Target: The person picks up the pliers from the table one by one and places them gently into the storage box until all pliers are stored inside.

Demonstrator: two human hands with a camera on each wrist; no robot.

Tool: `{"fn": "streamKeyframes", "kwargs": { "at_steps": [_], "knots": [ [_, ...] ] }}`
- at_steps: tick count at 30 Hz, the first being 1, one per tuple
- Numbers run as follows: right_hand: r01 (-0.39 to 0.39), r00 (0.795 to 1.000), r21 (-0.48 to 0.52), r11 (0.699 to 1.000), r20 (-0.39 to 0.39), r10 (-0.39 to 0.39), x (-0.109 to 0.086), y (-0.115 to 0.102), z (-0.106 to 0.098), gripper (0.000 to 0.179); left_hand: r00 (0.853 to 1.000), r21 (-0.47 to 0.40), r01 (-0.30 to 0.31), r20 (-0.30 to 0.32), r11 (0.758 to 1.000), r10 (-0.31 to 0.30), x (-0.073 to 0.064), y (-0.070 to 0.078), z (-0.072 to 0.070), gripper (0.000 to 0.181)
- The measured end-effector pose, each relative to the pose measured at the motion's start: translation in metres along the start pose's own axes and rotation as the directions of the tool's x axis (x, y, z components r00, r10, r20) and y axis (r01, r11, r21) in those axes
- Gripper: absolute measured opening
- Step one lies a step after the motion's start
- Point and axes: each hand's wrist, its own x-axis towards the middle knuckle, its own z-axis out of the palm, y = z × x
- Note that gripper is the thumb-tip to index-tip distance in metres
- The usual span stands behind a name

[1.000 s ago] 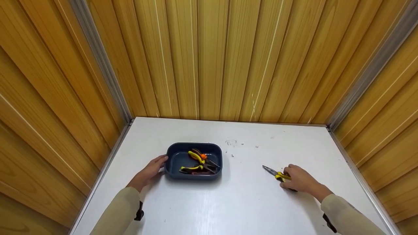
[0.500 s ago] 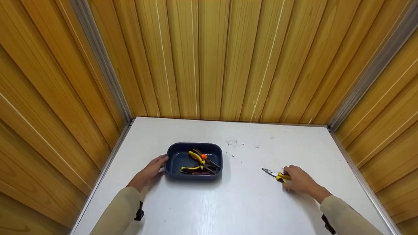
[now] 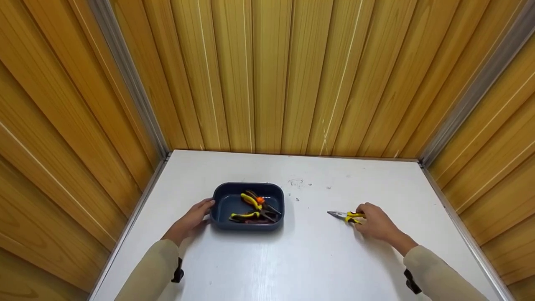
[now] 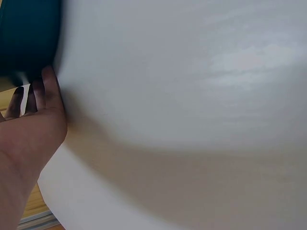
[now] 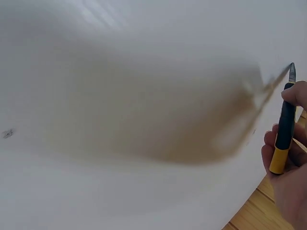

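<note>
My right hand (image 3: 378, 223) grips the yellow-and-black handles of a pair of long-nose pliers (image 3: 337, 215), whose metal nose points left. In the right wrist view the pliers (image 5: 286, 120) are edge-on above the table, their tip casting a shadow. At left, my left hand (image 3: 194, 217) rests its fingers against the outer left wall of a dark blue rectangular tray (image 3: 225, 226). The left wrist view has the fingers fairly straight against the tray (image 4: 29, 38). Inside lie yellow-and-black pliers (image 3: 250, 201) with spread handles, an orange-marked part (image 3: 261, 200) and a dark reddish tool, partly covered.
A white table (image 3: 267, 267) bears everything, with small dark marks (image 3: 296, 183) behind the middle. Wood-patterned panels (image 3: 267, 75) stand along the back and both sides, with grey metal posts at the corners. Table surface lies between the tray and the right hand.
My right hand has moved left and slightly farther from me, carrying the pliers; they have turned so their nose points more squarely left. The left hand and tray have stayed put.
</note>
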Motion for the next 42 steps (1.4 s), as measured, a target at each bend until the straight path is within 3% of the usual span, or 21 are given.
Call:
{"fn": "streamKeyframes", "kwargs": {
  "at_steps": [15, 26, 42],
  "knots": [
    [0.116, 0.991, 0.082, 0.990, -0.070, -0.110, 0.013, -0.033, -0.001, 0.029, 1.000, -0.036, -0.009, 0.007, 0.999, 0.009, 0.005, -0.004, 0.000, 0.062],
    [0.072, 0.997, 0.131, 0.989, -0.051, -0.066, 0.029, -0.058, -0.004, 0.033, 1.000, -0.028, 0.007, 0.012, 1.000, -0.006, 0.007, -0.006, -0.003, 0.065],
    [0.157, 0.987, 0.139, 0.978, -0.058, -0.151, 0.051, -0.106, -0.009, 0.033, 1.000, -0.004, 0.022, -0.007, 1.000, -0.022, 0.006, -0.004, -0.003, 0.064]
  ]
}}
